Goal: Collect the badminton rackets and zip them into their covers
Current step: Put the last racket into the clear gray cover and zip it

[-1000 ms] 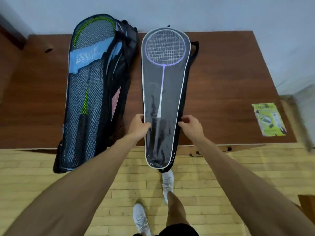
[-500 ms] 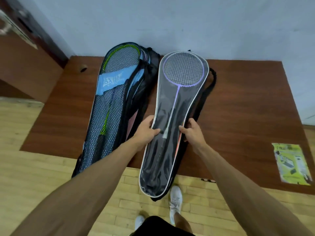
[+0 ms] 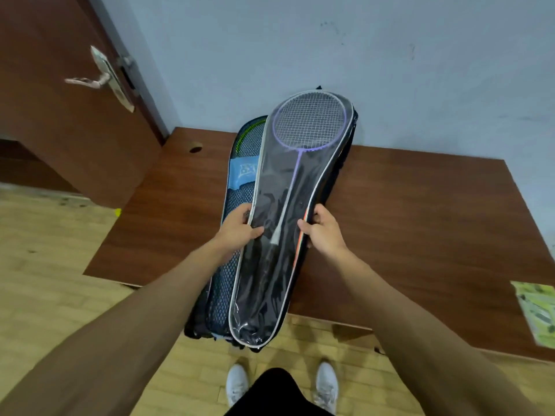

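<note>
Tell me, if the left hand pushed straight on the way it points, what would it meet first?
Probably the clear-fronted cover that the left hand grips, then the purple racket inside it; depth is unclear.

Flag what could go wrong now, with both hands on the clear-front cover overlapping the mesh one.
The left hand and right hand grip only the edges of the clear-front cover, so it could slip. Its lower end and that of the mesh cover overhang the table; released there, either might slide to the floor. Its zip's state is not visible.
</note>
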Motion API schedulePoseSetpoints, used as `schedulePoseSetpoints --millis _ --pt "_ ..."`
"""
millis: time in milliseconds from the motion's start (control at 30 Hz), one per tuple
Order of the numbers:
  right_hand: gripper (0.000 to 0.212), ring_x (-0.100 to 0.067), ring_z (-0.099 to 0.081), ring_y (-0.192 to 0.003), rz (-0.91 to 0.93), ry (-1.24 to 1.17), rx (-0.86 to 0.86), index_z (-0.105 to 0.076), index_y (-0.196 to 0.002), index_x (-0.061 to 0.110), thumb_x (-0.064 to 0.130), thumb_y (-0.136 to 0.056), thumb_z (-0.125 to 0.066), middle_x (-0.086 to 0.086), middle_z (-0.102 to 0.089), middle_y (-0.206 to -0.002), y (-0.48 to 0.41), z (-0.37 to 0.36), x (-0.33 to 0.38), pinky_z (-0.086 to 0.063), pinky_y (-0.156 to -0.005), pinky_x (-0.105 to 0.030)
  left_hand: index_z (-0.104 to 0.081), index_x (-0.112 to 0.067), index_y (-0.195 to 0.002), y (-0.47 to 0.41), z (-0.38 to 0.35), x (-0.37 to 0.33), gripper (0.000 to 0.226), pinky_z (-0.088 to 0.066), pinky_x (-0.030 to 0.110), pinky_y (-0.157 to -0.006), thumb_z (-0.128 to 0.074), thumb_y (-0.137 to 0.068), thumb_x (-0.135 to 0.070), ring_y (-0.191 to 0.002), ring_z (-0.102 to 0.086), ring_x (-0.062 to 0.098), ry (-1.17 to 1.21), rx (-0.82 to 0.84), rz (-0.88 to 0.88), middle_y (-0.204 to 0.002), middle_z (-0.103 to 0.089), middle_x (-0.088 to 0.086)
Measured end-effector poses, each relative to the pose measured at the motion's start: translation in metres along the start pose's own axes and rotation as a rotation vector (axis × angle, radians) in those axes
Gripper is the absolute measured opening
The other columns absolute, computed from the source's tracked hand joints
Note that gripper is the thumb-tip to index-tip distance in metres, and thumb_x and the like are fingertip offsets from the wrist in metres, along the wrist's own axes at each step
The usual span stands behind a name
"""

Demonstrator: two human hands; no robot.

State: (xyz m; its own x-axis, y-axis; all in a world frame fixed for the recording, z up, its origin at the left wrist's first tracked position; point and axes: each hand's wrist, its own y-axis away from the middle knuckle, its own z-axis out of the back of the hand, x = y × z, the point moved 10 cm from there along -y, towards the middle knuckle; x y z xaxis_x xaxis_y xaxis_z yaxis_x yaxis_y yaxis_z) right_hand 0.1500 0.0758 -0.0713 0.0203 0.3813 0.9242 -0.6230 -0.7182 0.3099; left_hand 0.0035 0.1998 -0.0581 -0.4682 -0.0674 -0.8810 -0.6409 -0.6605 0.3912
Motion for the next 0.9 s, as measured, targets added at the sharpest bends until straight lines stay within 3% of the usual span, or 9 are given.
schedulePoseSetpoints --millis 133,300,433,533,700,800,900 --pt "0.022 -0.021 -0.053 -0.062 -0.027 0.056 -0.071 -0.048 -0.074 0.022 0.011 -0.089 -0.061 -0.001 -0.056 -0.072 0.001 -0.047 0.016 -0.044 -0.049 -0.033 -0.055 -0.019 -0.104 0.000 0.053 0.019 0.028 -0.052 0.037 -0.088 -0.065 -0.086 0.000 -0.098 -0.062 0.021 -0.026 0.017 0.003 -0.110 -0.064 0.005" --pt "0.020 -0.023 -0.056 -0.071 -0.096 0.187 -0.152 -0.050 -0.074 0.022 0.019 -0.087 -0.064 0.003 -0.056 -0.071 -0.003 -0.073 0.008 -0.049 -0.074 -0.043 -0.053 -0.015 -0.109 -0.007 0.074 0.048 0.027 -0.053 0.030 -0.077 -0.065 -0.087 -0.005 -0.084 -0.061 0.009 -0.075 0.039 0.021 -0.106 -0.063 0.002" --pt "0.017 -0.028 -0.061 -0.083 -0.142 0.297 -0.236 -0.058 -0.089 0.008 0.023 -0.086 -0.064 -0.007 -0.063 -0.085 -0.004 -0.070 -0.003 -0.053 -0.080 -0.046 -0.052 -0.019 -0.106 -0.019 0.072 0.069 0.025 -0.053 0.035 -0.081 -0.067 -0.087 -0.012 -0.089 -0.063 0.016 -0.131 0.030 0.054 -0.106 -0.064 0.002" --pt "0.018 -0.027 -0.062 -0.088 -0.150 0.343 -0.244 -0.058 -0.094 0.009 0.025 -0.087 -0.064 -0.004 -0.063 -0.085 -0.006 -0.068 -0.006 -0.053 -0.083 -0.045 -0.047 -0.017 -0.105 -0.027 0.073 0.080 0.025 -0.045 0.030 -0.080 -0.065 -0.088 -0.020 -0.093 -0.056 0.019 -0.232 0.001 0.087 -0.104 -0.058 0.000" --pt "0.045 -0.023 -0.061 -0.092 -0.183 0.414 -0.207 -0.051 -0.126 0.008 0.031 -0.089 -0.063 -0.002 -0.061 -0.092 -0.007 -0.070 -0.019 -0.054 -0.083 -0.043 -0.042 -0.007 -0.118 -0.029 0.072 0.086 0.042 -0.044 0.033 -0.082 -0.064 -0.088 -0.026 -0.107 -0.056 0.029 -0.387 -0.011 0.146 -0.118 -0.056 0.011" --pt "0.052 -0.021 -0.058 -0.094 -0.160 0.464 -0.194 -0.044 -0.134 0.005 0.030 -0.091 -0.060 -0.007 -0.062 -0.107 -0.005 -0.070 -0.017 -0.049 -0.081 -0.033 -0.038 -0.008 -0.128 -0.032 0.077 0.074 0.056 -0.046 0.041 -0.093 -0.069 -0.085 -0.025 -0.112 -0.053 0.030 -0.476 -0.044 0.076 -0.130 -0.043 0.010" --pt "0.050 -0.027 -0.054 -0.111 -0.146 0.591 -0.195 -0.045 -0.133 0.006 0.030 -0.091 -0.057 -0.012 -0.056 -0.122 0.004 -0.067 -0.008 -0.047 -0.089 -0.037 -0.040 -0.014 -0.133 -0.032 0.081 0.060 0.059 -0.044 0.044 -0.099 -0.069 -0.082 -0.024 -0.115 -0.048 0.028 -0.572 -0.008 0.008 -0.132 -0.033 0.007"
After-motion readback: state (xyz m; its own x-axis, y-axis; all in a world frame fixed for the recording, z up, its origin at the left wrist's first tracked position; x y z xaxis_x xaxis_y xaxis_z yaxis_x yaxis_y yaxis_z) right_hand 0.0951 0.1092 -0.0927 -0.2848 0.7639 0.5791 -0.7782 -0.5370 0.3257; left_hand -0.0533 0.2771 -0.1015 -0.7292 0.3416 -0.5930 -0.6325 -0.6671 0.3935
